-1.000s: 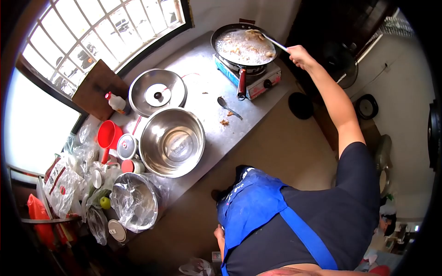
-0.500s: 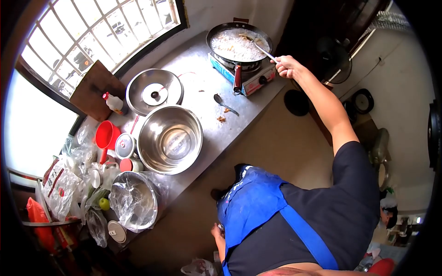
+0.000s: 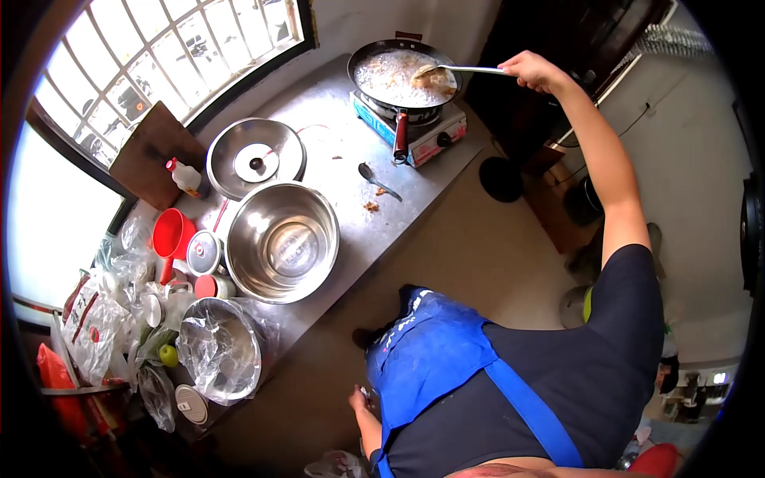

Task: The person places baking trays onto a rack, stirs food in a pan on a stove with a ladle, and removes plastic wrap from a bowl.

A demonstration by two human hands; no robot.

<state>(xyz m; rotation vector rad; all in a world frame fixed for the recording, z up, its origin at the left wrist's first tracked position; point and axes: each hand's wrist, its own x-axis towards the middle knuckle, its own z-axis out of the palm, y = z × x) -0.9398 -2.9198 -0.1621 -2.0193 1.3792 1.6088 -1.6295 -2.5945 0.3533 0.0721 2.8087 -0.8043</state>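
Observation:
My right hand (image 3: 532, 71) is closed on the end of a long-handled utensil (image 3: 478, 70), held out level to the right of the wok. The utensil's head rests among pale pieces in bubbling liquid in the black wok (image 3: 402, 78). Under the wok is a portable gas stove (image 3: 434, 143) with a blue and white side. Low beside the blue apron (image 3: 434, 350) hangs my left hand (image 3: 361, 398), its fingers curled near something small and pale that I cannot make out.
On the metal counter (image 3: 335, 187) are a large steel bowl (image 3: 283, 243), a lid (image 3: 255, 159), a spoon (image 3: 379, 182), a red ladle cup (image 3: 172, 233), a bottle (image 3: 186, 177) and a plastic-lined pot (image 3: 219, 349). A person is partly visible at the lower right.
My right hand has moved right and up, and the utensil now lies flatter, its head at the wok's right side. My left hand has shifted slightly outward from the apron. The view has shifted slightly.

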